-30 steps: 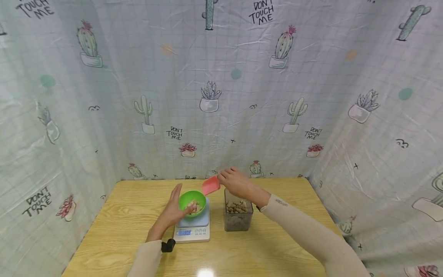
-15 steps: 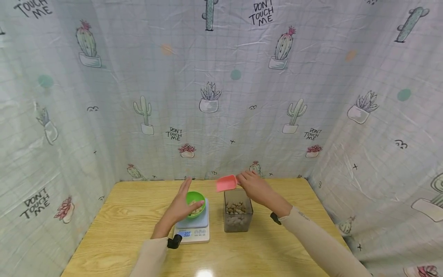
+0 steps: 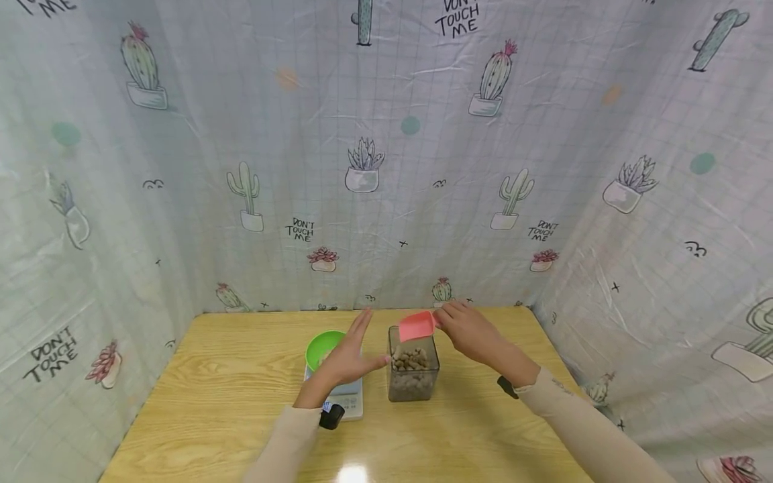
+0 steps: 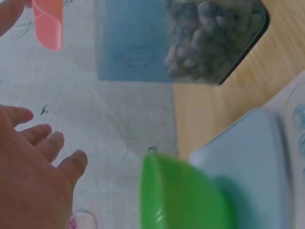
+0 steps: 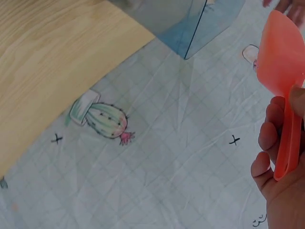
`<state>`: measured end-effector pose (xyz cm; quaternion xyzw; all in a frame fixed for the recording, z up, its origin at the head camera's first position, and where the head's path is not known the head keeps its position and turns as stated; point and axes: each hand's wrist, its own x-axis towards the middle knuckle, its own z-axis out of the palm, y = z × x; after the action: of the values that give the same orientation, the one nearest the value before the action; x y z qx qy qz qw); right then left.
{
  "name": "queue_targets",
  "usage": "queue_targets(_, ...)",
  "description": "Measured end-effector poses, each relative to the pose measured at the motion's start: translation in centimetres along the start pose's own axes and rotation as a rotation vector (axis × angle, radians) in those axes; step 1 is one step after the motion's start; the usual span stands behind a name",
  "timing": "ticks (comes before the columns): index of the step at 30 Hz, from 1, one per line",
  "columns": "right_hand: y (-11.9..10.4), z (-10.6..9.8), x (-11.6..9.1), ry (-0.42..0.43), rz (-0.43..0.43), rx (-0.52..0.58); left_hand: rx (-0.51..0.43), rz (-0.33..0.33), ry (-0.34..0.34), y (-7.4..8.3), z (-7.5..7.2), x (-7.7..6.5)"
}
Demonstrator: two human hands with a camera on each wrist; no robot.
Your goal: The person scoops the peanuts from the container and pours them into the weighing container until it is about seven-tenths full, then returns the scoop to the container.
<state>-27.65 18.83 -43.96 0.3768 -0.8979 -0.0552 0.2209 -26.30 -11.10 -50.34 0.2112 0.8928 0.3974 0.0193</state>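
Pale cactus-print curtain [image 3: 410, 174] behind and beside a wood-grain table [image 3: 447, 429]

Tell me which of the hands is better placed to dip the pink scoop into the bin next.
Probably the right: the right hand grips the pink scoop by its handle, close to the bin. The left hand holds nothing.

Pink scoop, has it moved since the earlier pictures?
Yes, rightward in the head view: the scoop began left of the container and now overlaps its far rim.
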Motion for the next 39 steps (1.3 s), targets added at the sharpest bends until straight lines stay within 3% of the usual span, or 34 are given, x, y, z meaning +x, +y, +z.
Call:
queue_targets(5,0.3,-0.3,-0.6,0.012,-0.072,-0.021,-0.018,-0.014,-0.076,-0.1,2.4,0.6)
queue_targets(12,-0.1,-0.4,-0.4,-0.096,-0.136,-0.106,-0.123,-0.039,-0.147,-0.8,4.6,1.6)
queue_targets(20,-0.5,-0.1,0.5,-0.235,-0.216,-0.204,-0.153,-0.045,-0.185,-1.0,5.2,2.5)
queue_targets(25,-0.7,-0.1,0.9,-0.256,-0.248,-0.246,-0.136,-0.057,-0.180,-1.0,5.5,2.7)
queue_targets(33,-1.5,-0.6,2.0,-0.265,-0.324,-0.449,-0.132,-0.071,-0.155,-0.8,5.5,2.8)
queue_targets(39,-2.1,0.0,2.3,-0.306,-0.355,-0.564,-0.134,-0.070,-0.194,-0.8,5.3,2.7)
